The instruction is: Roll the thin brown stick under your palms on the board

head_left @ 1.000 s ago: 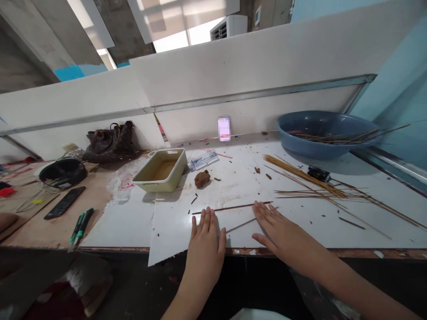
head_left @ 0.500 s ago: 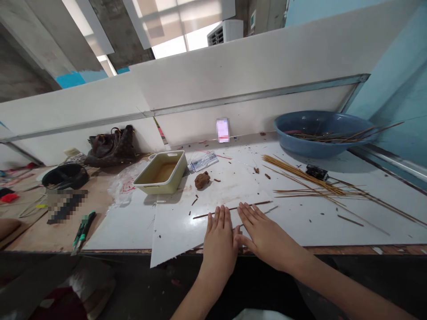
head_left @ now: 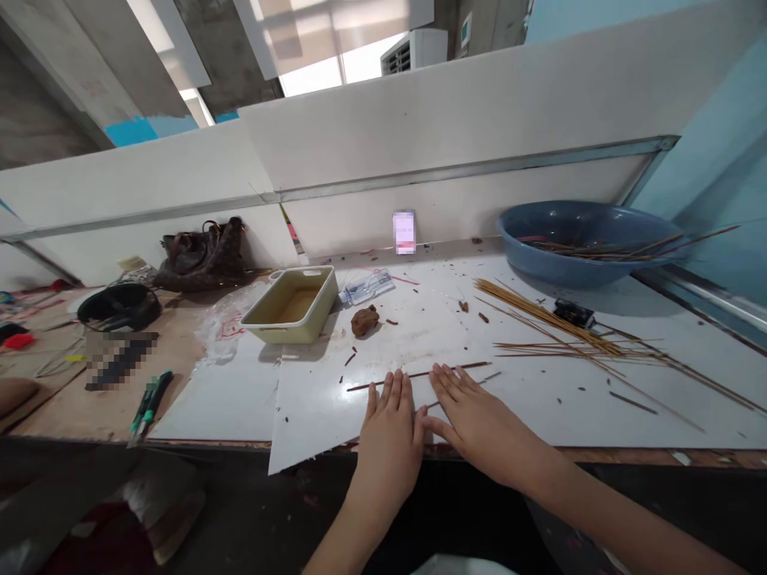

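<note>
- The left hand (head_left: pixel 392 431) and right hand (head_left: pixel 479 419) lie palm down, side by side, at lower centre of the frame. The fingers are stretched out flat and grip nothing.
- Both press on a white sheet (head_left: pixel 311 415) at the near edge of the bench (head_left: pixel 89 407). The thumbs almost touch.
- A thin bare stick (head_left: pixel 490 375) runs out from under the right hand toward the right. Its near end is hidden beneath the palms.
- A brown coated stick (head_left: pixel 419 374) lies across the sheet just beyond the fingertips, perhaps touching them.
- By the look of it, the step in hand is rolling or flattening under open palms.
- Work of that kind calls for even, light pressure from both palms, as so thin a stick would bend or snap easily.
- A clay lump (head_left: pixel 364 319) sits above the hands, with a yellow tray (head_left: pixel 291 307) to its left.
- Loose sticks (head_left: pixel 557 327) fan out at right, below a blue basin (head_left: pixel 575 239).
</note>
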A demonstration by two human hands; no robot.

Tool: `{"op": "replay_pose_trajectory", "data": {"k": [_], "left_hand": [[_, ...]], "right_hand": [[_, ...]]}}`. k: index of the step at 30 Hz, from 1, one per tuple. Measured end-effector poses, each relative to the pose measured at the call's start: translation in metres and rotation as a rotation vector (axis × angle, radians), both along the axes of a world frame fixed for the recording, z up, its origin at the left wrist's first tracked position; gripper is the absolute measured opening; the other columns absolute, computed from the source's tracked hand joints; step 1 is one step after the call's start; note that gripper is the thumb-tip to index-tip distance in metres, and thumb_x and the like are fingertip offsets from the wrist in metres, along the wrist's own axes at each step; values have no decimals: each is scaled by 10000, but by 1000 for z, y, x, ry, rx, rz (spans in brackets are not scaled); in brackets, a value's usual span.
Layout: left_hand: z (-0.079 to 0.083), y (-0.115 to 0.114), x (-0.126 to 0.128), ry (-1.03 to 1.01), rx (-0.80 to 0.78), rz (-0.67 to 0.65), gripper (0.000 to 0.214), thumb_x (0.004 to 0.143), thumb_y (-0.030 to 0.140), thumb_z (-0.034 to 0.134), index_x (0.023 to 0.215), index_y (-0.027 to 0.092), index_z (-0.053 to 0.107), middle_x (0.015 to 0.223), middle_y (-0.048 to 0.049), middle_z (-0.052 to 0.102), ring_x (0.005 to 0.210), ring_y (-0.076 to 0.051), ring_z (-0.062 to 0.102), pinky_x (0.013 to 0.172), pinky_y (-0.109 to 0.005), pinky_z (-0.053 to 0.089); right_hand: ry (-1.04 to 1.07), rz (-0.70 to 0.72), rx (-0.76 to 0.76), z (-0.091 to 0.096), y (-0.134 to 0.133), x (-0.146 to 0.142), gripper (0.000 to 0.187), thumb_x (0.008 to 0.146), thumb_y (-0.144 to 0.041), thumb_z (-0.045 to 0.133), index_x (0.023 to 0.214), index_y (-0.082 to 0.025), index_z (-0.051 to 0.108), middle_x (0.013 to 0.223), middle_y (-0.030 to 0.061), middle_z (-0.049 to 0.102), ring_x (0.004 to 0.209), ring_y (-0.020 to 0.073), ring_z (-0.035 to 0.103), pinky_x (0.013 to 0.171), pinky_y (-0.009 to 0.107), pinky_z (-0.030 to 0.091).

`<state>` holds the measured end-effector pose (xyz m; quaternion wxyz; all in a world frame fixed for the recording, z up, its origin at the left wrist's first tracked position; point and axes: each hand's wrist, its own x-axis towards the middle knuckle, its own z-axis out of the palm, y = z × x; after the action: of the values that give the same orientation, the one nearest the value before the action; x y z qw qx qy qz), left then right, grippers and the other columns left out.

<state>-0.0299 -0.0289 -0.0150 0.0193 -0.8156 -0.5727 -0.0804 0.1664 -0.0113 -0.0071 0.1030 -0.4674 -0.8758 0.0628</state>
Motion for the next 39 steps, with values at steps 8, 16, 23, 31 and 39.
{"op": "replay_pose_trajectory", "data": {"k": [8,16,23,31,39], "left_hand": [[18,31,7,4,-48,71,571,1133,318,319,1632,81,462,1697,-192,438,1614,-332,374,1329,-645,250],[-3,-7,-3,0,60,21,583,1119,299,327,1679,157,405,1692,-140,477,1603,-315,405,1329,-633,279],[19,32,3,11,-51,95,577,1132,319,313,1605,42,491,1670,-207,478,1597,-331,410,1339,-629,243],[-1,0,-7,11,50,37,571,1127,304,320,1651,112,440,1693,-164,461,1606,-314,397,1318,-625,310],[11,23,1,4,-10,125,588,1130,317,338,1617,9,454,1694,-232,426,1617,-341,365,1337,-616,261]], "right_hand": [[7,-15,-28,1,38,-2,766,1122,-587,367,1671,-53,393,1675,267,418,1592,369,374,1298,619,323],[14,-6,8,-6,2,7,826,1121,-633,303,1636,-2,438,1658,288,429,1574,364,416,1291,569,365],[-40,-53,-58,1,40,3,855,1121,-635,276,1645,31,391,1695,289,363,1612,360,328,1327,562,279],[9,-24,37,-10,11,12,804,1113,-626,362,1665,-43,405,1657,273,445,1568,387,421,1286,607,362],[-21,-17,-61,7,41,12,787,1129,-599,299,1654,-23,414,1689,267,402,1601,356,362,1316,579,303]]}}
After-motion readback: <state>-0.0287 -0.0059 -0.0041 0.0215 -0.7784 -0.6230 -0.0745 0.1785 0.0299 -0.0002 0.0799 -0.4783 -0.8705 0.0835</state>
